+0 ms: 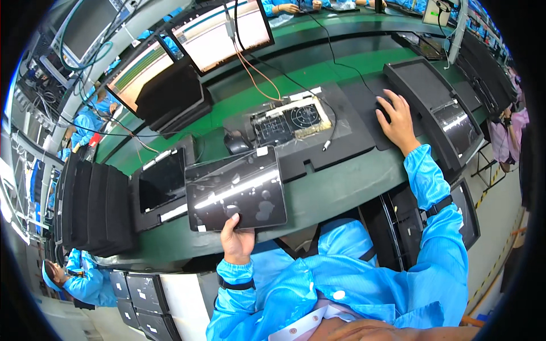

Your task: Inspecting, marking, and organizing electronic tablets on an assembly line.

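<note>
My left hand (237,241) grips the lower edge of a dark, glossy tablet (236,190), thumb on its face and fingers beneath. Clear film with bubble-like patches and small white labels shows on the tablet. To the right, my right hand (397,119) lies palm down over a dark mat (364,122), fingers apart and slightly bent. A thin black cable runs up to that hand; whether a mouse lies under the palm is hidden. Between the hands a black fixture board (335,150) carries a pale-framed module (290,120) with a circle pattern. A black mouse (236,142) sits left of it.
Stacked black foam trays (94,204) stand at left, beside another dark panel (163,181) in a tray. Behind are two monitors (222,31) and a black stack (170,102). At right, a long black tray (424,85) holds a glossy panel (455,128). Loose cables cross the green bench.
</note>
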Demonstrator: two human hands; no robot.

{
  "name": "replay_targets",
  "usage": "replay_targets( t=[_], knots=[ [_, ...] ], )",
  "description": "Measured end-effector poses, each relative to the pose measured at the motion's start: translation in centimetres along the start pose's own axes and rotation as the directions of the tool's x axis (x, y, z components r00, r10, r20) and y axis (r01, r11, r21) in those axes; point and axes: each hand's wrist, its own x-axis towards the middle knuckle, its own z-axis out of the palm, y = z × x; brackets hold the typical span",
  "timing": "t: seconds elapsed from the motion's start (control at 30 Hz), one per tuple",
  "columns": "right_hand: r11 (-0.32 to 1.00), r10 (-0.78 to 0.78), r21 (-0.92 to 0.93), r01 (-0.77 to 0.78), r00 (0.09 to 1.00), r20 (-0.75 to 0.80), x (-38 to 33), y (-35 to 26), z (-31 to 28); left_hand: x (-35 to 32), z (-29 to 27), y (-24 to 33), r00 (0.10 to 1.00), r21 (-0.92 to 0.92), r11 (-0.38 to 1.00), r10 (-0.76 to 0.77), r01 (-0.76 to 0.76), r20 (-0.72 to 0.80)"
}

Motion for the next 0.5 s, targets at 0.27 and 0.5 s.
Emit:
replay_targets(
  t=[0.27,0.5],
  knots=[
    [0.831,-0.431,0.499,0.246,0.851,0.299,1.7,-11.2,0.2,-0.4,-0.1,0.0,0.996,-0.023,1.000,0.009,-0.007,0.093],
    [0.345,-0.192,0.867,-0.360,0.877,0.440,0.7,-20.9,-3.1,-0.3,-0.4,-0.2,0.998,-0.249,0.968,-0.023,0.035,0.051]
  ],
)
